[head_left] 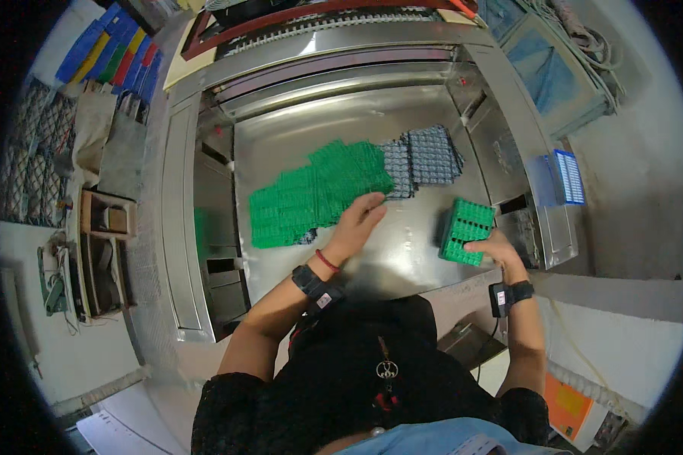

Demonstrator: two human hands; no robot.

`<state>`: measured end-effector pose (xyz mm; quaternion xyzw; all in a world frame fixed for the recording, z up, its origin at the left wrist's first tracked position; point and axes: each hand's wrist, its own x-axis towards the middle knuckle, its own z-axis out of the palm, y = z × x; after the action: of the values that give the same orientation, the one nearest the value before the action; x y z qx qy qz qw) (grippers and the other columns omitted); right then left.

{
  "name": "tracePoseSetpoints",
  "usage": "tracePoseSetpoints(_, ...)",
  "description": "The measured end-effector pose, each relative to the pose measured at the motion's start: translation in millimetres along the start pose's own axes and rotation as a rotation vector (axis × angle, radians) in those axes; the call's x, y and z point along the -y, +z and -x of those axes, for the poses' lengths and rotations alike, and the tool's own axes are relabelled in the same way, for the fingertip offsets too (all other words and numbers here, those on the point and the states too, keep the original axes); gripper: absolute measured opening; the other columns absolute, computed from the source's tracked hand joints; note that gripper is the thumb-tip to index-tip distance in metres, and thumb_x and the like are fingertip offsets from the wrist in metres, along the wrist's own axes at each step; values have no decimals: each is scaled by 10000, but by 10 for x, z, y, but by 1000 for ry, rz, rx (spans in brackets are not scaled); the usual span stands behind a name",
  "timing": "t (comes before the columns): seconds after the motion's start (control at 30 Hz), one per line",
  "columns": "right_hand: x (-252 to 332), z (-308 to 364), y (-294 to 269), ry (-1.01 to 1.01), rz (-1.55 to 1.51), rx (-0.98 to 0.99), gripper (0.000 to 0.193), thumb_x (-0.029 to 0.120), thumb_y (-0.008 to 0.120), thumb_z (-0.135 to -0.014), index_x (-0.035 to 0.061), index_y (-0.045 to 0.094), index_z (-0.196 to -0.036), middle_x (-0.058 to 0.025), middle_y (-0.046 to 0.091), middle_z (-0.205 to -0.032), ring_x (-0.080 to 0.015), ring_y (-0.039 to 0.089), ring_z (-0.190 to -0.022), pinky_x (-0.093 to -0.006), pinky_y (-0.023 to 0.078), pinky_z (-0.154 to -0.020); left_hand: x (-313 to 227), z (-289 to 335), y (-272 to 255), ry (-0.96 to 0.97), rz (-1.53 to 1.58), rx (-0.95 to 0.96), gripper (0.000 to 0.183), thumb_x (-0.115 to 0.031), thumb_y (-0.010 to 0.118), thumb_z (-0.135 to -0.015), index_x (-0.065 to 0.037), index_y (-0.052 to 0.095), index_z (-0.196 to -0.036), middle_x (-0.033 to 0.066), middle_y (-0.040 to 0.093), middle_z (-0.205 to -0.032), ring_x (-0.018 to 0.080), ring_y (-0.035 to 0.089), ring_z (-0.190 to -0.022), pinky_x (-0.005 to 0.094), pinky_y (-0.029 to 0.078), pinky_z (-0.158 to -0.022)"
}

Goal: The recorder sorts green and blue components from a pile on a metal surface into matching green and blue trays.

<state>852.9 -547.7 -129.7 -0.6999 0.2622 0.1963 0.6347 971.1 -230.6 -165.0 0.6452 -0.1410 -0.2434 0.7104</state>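
A spread of overlapping green circuit board panels (pixel 311 193) lies on the metal work surface. To its right, grey-blue patterned panels (pixel 432 155) lie fanned out, partly under the green ones. My left hand (pixel 357 224) is by the right lower edge of the green spread, fingers extended and thumb apart, and I see nothing in it. At the right, my right hand (pixel 493 247) grips a stack of green circuit board panels (pixel 468 231) by its lower right edge, thumb on top. The fingers beneath that stack are hidden.
Raised metal walls frame the work surface (pixel 387 265). A blue slotted rack (pixel 568 177) stands on the right ledge. Blue, yellow, green and red bins (pixel 110 53) sit at the far left, above a wooden shelf (pixel 106 250). A dark red frame (pixel 296 26) crosses the back.
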Motion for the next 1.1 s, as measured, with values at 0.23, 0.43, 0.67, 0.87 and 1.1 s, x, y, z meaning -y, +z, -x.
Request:
tracePoseSetpoints(0.23,330,100,-122,85,1297,-445,630,445,804,-602,-69,621,-917,-176,633,-749,-161,623,-638,-320,483,-532,-121,171,-820,190,-518,-352,294,-216,615,-845,-6,576,-1047,188,528,-1186,277,546,-1043,348,442,-894)
tracePoseSetpoints(0.43,481,-122,773,-418,331,-369,448,401,737,-698,-26,645,-794,-131,614,-647,-236,595,-612,-311,471,-606,16,64,-979,300,-1060,-365,492,-349,643,-796,-20,527,-1143,225,463,-1262,366,429,-1186,472,352,-976)
tracePoseSetpoints(0.67,509,-1537,1513,-405,752,-485,714,520,647,-735,-76,526,-1109,-254,598,-1043,-349,589,-983,-396,462,-831,119,-332,-682,346,-1365,-83,604,-381,656,-774,-64,473,-1254,180,403,-1345,333,361,-1264,539,239,-1042)
tracePoseSetpoints(0.87,629,-1634,2259,-206,980,-539,863,532,642,-713,-56,376,-1286,-230,508,-1226,-377,477,-1138,-457,363,-949,478,-262,-773,513,-1189,157,495,-215,675,-744,-105,527,-1203,151,420,-1336,321,377,-1252,541,260,-1034)
tracePoseSetpoints(1.1,758,-1606,2099,-106,758,-394,879,473,718,-664,-91,397,-1258,-227,558,-1158,-359,539,-1073,-442,409,-908,197,-112,-1020,343,-1207,-106,667,-412,669,-737,-60,464,-1264,224,343,-1372,375,298,-1296,538,191,-1063)
